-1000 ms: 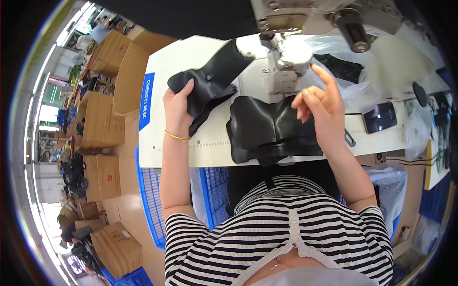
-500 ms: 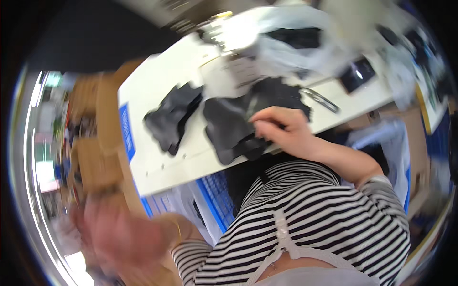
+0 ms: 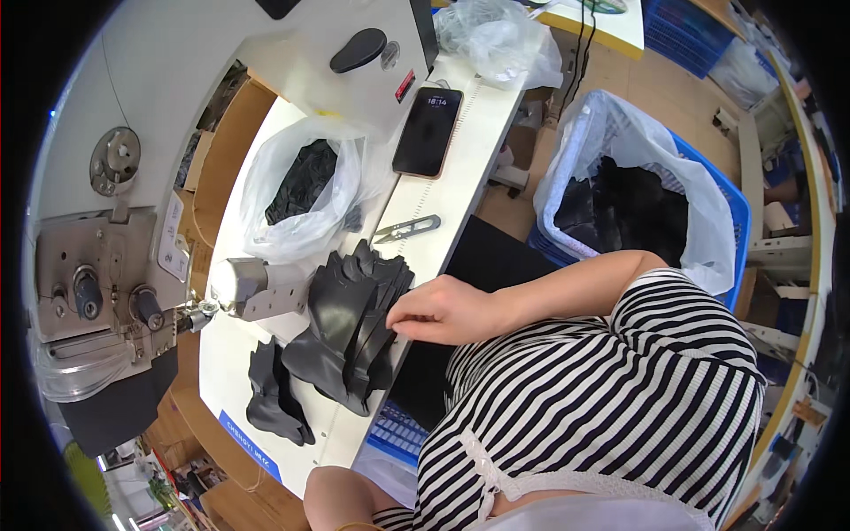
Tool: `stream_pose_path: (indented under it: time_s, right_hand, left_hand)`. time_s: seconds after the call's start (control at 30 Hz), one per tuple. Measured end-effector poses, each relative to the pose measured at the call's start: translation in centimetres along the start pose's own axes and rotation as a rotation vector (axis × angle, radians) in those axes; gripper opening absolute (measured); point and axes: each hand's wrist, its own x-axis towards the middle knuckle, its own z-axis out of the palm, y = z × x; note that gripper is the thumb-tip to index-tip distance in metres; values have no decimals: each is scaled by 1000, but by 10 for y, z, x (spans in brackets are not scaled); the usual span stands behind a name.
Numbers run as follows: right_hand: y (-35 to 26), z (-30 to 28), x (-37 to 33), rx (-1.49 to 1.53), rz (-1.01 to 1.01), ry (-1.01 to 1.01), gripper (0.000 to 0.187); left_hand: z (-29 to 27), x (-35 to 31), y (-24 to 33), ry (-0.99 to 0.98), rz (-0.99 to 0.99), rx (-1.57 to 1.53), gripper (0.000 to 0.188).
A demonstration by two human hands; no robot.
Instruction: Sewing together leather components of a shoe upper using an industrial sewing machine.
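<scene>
At centre frame, the right hand (image 3: 447, 310), fingers bent but pinching or not I cannot tell, should steady the black stack (image 3: 336, 305) lightly, layers even, the left hand being out of view.

At the centre of the frame, a stack of black leather-like pieces (image 3: 341, 323) blocks my right hand (image 3: 444, 310) from sliding leftward at table height; the sewing machine's metal post (image 3: 276, 296) stands beyond. Above the stack lie thread snips (image 3: 412, 228), then bare white tabletop (image 3: 420, 196) up to the smartphone (image 3: 428, 133). The open plastic bag (image 3: 257, 232) crowds the upper left. At lower left, I could pass between both black piles.
</scene>
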Motion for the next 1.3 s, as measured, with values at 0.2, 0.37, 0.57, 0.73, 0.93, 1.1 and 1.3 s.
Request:
stream_pose_path:
  time_s: [0.2,0.37,0.57,0.73,0.93,1.1,1.3]
  right_hand:
    - [-2,-12,-14,21,72,14,12]
    - [-8,-13,-14,34,36,48,12]
    - [-9,-12,-18,29,7,-1,13]
    - [-21,-15,-25,6,43,-34,12]
    - [-20,-16,-33,-49,78,-44,13]
    - [-15,-18,-32,-50,43,-26,14]
    - [-23,-8,-29,-45,115,-75,12]
  left_hand:
    - [20,-8,-16,-163,121,-68,45]
    - [29,-13,-32,-261,199,-47,45]
    - [19,-17,-46,-355,237,57,44]
    - [13,-11,-47,-534,255,125,44]
    - [12,-1,-45,-816,187,319,43]
    - [21,19,-6,-923,390,602,40]
    - [26,22,11,-781,439,789,37]
